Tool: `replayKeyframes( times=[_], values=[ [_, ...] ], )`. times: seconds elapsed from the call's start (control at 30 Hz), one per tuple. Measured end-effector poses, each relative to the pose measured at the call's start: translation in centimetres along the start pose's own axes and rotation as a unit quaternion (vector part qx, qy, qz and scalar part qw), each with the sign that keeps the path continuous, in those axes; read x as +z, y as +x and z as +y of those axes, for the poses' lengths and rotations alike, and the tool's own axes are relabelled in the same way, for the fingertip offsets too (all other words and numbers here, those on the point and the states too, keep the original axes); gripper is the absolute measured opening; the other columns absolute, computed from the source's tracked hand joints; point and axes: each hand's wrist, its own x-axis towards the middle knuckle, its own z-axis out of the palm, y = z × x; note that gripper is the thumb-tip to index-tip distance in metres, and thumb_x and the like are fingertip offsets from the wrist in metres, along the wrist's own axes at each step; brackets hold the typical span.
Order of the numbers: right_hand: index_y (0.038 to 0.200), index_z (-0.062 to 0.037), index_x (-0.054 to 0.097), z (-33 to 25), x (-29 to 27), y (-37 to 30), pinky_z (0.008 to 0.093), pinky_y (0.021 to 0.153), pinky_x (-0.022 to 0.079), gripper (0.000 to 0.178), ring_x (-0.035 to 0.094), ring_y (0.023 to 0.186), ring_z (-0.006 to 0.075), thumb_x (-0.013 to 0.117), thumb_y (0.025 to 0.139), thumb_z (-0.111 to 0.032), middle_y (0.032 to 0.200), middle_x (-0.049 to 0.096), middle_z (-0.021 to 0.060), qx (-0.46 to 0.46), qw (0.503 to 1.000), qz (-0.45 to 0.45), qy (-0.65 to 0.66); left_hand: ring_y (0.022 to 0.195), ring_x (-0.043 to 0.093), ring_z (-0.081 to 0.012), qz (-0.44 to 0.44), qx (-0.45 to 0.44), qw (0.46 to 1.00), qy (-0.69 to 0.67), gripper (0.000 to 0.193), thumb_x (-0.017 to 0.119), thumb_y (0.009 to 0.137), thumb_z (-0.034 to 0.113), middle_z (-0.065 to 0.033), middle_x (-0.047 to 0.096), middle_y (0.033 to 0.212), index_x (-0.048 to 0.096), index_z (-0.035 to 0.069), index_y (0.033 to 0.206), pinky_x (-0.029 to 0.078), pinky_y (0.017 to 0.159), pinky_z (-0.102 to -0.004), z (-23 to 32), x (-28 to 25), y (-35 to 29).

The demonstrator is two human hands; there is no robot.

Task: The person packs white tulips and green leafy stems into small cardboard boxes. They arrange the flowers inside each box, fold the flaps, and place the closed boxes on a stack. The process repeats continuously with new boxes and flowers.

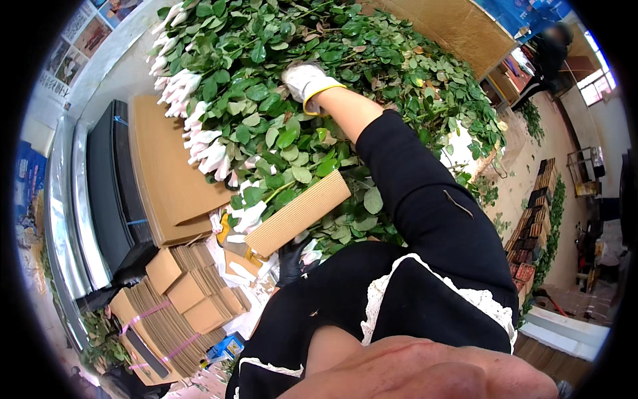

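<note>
My right hand [310,81], in a white glove with a yellow cuff, reaches into a large heap of leafy green flower stems [292,126]. Its fingers curl down among the leaves, which hide whatever they hold. Pale pink-white sleeves [211,156] cover the flower heads along the heap's left side. Close to my body, my left hand [290,263] wears a black glove and grips the lower edge of a tan corrugated cardboard strip [299,213]; most of its fingers are hidden behind it. The strip slants over the nearer stems.
Flat brown cardboard [169,166] and bundled cardboard pieces [199,292] lie left, beside a black stack [113,186] and metal rails [83,219]. A cardboard wall [452,33] backs the heap. Rows of bundles [531,213] stand on the right floor; a person [550,60] is farther off.
</note>
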Motion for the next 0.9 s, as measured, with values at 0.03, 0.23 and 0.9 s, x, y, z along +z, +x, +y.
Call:
replayKeyframes(
  times=[0.03,0.23,0.9],
  values=[
    [0.11,-0.0085,0.068,0.1,0.0,0.2,0.045,0.086,0.055,0.031,0.069,0.102,0.0357,0.066,0.079,-0.009,0.111,0.07,0.0178,-0.007,1.0,0.025,-0.012,0.129,0.043,-0.0452,-0.002,0.002,1.0,-0.003,0.065,0.082,0.071,0.031,-0.0245,0.049,0.138,0.062,0.015,0.131,0.035,0.106,-0.0554,-0.2,0.0,0.1],
    [0.108,-0.0076,0.065,0.5,-10.1,-3.9,0.0462,0.084,0.055,0.028,0.069,0.094,0.0369,0.06,0.081,-0.004,0.101,0.07,0.021,-0.049,0.996,0.078,-0.007,0.129,0.043,-0.0452,-0.003,0.003,1.0,-0.013,0.065,0.082,0.071,0.031,-0.0244,0.048,0.139,0.062,0.015,0.131,0.035,0.107,-0.0552,-0.7,0.2,0.6],
    [0.106,-0.0104,0.066,0.2,-8.2,-1.9,0.0439,0.084,0.055,0.02,0.069,0.097,0.0328,0.057,0.089,-0.017,0.103,0.07,0.0129,0.002,0.96,0.249,-0.128,0.129,0.044,-0.0434,0.031,0.024,0.999,-0.009,0.064,0.081,0.071,0.032,-0.0203,0.048,0.14,0.063,0.017,0.131,0.036,0.107,-0.0532,-0.5,1.1,0.8]
  ],
)
